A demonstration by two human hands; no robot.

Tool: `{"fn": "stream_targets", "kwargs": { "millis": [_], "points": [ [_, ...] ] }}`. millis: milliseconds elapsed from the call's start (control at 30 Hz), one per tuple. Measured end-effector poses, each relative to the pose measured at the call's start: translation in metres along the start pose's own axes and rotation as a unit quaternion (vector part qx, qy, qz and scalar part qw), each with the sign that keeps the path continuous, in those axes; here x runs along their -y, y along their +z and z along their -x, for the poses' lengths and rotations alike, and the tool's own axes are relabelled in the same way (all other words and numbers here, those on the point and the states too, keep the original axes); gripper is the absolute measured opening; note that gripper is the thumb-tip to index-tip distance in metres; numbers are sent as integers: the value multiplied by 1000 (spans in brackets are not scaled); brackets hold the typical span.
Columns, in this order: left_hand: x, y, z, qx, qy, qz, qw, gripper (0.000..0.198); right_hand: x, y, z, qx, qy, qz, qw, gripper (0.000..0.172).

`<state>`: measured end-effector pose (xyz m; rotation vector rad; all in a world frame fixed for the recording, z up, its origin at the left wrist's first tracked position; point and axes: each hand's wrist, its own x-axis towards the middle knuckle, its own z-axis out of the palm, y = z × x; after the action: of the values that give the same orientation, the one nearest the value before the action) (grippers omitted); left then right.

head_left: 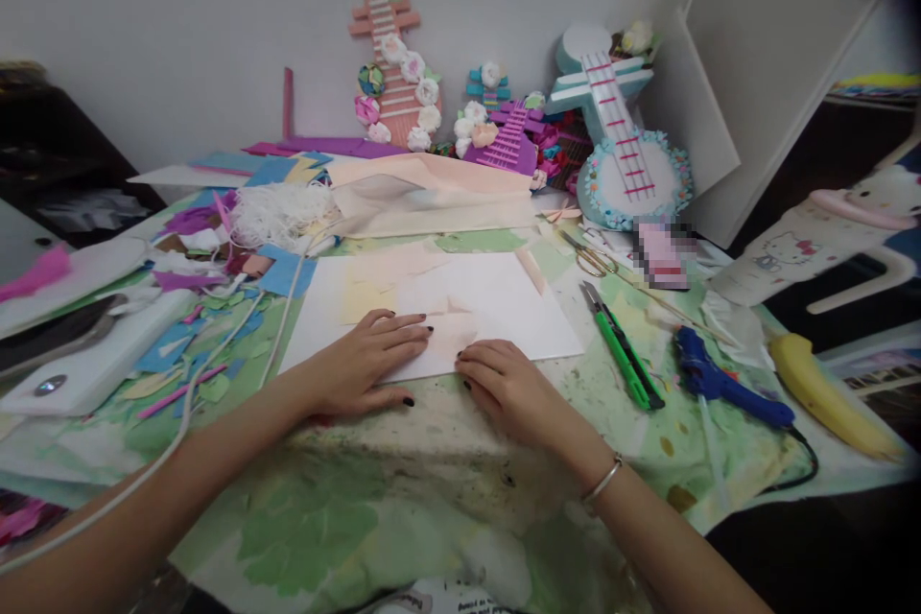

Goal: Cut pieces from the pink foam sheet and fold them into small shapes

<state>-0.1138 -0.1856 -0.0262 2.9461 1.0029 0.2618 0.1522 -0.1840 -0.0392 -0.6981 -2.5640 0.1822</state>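
Note:
A white board [532, 331] lies flat on the cloth-covered table, with pale peach paper pieces [460, 328] and a pale yellow piece [360, 295] on it. My left hand [374, 360] rests palm down at the board's near left part, fingers spread over the paper and board. At the near edge of the board, right of centre, is my right hand [504, 384], its fingers bent and close together at the edge of a peach piece. Whatever may be under its fingertips is hidden.
Right of the board lie a green cutter [623, 350], scissors [590, 254], a blue glue gun [730, 386] and a banana [827, 398]. Paper scraps, a white cable [288, 307] and a phone [61, 331] are at left. Decorated paper instruments [399, 86] stand behind.

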Motion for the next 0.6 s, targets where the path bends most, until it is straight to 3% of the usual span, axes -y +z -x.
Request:
{"fn": "stream_targets", "kwargs": {
  "millis": [167,333,467,600],
  "points": [
    [-28,9,-12,-55,-79,-24,995,36,-2,-5,-2,-24,16,19,999,19],
    [-55,14,-31,-64,-134,-54,987,26,-9,-11,-15,4,34,56,998,18],
    [-56,18,-41,-86,-166,-48,981,25,-22,-9,-30,30,26,71,997,14],
    [-41,21,-44,-97,-159,-39,982,25,-34,-4,-40,28,22,45,998,15]
  ]
}}
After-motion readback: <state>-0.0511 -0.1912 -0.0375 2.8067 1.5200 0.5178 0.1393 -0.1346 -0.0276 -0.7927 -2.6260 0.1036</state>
